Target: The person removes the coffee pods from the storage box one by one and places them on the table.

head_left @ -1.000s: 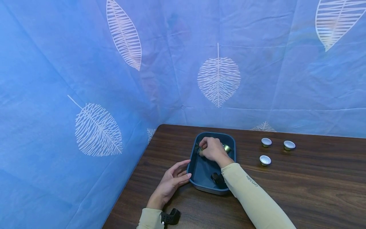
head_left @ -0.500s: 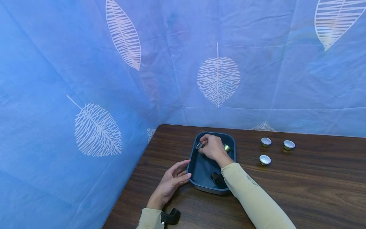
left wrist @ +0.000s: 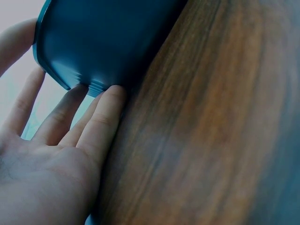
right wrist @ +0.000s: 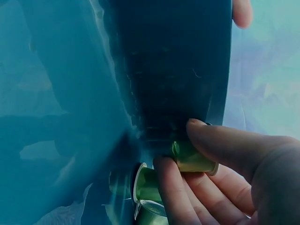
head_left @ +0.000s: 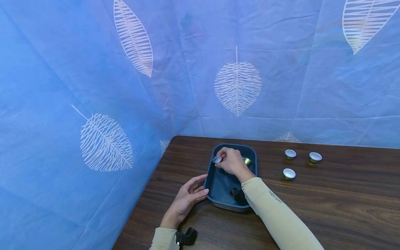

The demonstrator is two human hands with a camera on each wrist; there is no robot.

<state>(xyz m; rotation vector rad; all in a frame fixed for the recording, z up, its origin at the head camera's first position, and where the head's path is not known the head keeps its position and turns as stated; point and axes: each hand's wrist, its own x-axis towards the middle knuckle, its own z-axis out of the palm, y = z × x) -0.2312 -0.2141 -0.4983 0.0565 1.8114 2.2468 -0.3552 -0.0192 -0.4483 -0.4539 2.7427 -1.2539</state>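
My right hand reaches into a dark blue tray and pinches a green-gold coffee capsule between thumb and fingers. In the head view, that capsule's pale lid faces up near the tray's far left wall. Beside my fingers in the right wrist view lie more capsules at the tray bottom. A gold capsule shows just right of the hand. My left hand rests against the tray's left side, its extended fingers touching the outer wall.
Three capsules with silver lids up stand apart on the brown wooden table, right of the tray. A blue cloth with white leaf prints hangs behind and to the left. A black band circles the left wrist.
The capsule in my right fingers has risen into sight and turned, its lid now facing up. My left hand and the tray stay in place.
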